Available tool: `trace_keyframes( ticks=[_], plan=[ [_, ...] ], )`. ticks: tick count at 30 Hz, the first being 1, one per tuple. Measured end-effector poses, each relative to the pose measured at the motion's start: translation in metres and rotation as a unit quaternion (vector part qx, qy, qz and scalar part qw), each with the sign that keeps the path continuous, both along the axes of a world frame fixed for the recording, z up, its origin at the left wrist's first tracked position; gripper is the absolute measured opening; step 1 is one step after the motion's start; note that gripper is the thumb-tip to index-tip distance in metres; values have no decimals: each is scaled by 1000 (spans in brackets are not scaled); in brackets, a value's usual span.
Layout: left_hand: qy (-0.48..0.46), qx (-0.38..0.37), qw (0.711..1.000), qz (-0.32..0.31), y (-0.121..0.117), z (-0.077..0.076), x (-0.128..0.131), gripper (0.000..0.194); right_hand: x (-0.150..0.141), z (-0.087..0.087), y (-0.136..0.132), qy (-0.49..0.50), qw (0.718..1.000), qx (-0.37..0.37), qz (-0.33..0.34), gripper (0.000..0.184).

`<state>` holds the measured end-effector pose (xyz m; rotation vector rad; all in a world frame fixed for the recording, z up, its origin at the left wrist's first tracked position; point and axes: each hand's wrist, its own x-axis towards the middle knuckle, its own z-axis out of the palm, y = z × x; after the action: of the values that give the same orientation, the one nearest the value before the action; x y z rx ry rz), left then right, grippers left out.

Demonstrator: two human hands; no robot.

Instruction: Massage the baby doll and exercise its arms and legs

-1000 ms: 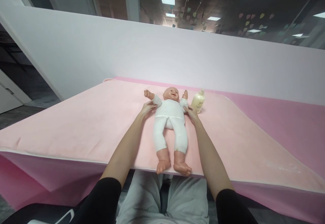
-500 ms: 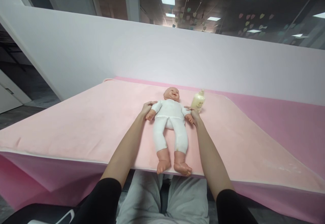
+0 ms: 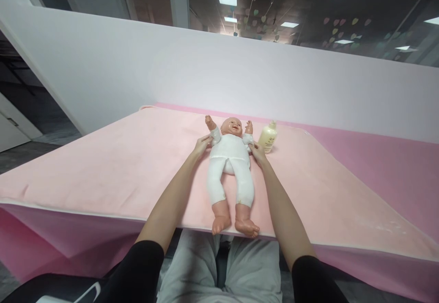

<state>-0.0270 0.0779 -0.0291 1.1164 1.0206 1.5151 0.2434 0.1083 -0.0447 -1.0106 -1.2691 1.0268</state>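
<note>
A baby doll (image 3: 229,152) with a white cloth body lies on its back on the pink mat (image 3: 137,165), its head away from me and its feet at the near edge. Both of its arms point up beside its head. My left hand (image 3: 202,145) is closed on the doll's arm on the left, around the white sleeve. On the other side my right hand (image 3: 258,153) holds the doll's other arm near the elbow. A pale yellow pump bottle (image 3: 268,137) stands just beyond my right hand.
Behind the mat rises a white partition wall (image 3: 219,74) with glass above it. A pink surface (image 3: 384,161) extends to the right under the mat. My legs are below the mat's near edge.
The doll's arms have swung from down along its sides to up beside its head. My hands have moved slightly inward with them; the doll's body and the bottle stay put.
</note>
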Motion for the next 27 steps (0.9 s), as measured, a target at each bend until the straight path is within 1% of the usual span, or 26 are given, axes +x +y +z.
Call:
trace_keyframes(
  ticks=[2,4,6,8,12,16,18,19,21,22,24,25,27],
  plan=[
    [60,-7,998,15,1,-2,1,38,-2,1,1,-38,999,-13,-18,24],
    [150,1,988,43,3,-3,2,36,-4,2,3,-65,997,-29,-32,25],
    [243,15,967,78,5,-3,2,36,-5,2,5,-84,995,-39,-40,25],
    [313,15,945,97,7,-2,1,38,-6,2,8,-96,993,-41,-50,26],
    [397,-20,912,102,12,4,-1,41,-5,1,12,-112,991,-39,-62,28],
    [439,-52,890,113,15,6,1,41,-5,0,15,-120,990,-38,-68,25],
    [435,-42,889,134,13,2,2,42,-4,-1,15,-118,989,-46,-74,23],
    [423,-31,894,146,12,-1,2,43,-3,-2,15,-110,990,-49,-71,22],
    [370,-11,917,151,9,-6,2,41,-2,-4,14,-78,994,-54,-55,23],
    [328,-9,934,140,8,-8,1,40,0,-5,14,-56,996,-55,-43,24],
    [229,-13,968,99,7,-9,1,39,3,-6,12,-11,998,-54,-14,28],
    [179,-11,981,75,7,-9,0,40,4,-6,11,11,999,-52,1,30],
    [97,5,995,37,5,-7,-2,48,8,-5,8,52,997,-44,30,35]
  ],
)
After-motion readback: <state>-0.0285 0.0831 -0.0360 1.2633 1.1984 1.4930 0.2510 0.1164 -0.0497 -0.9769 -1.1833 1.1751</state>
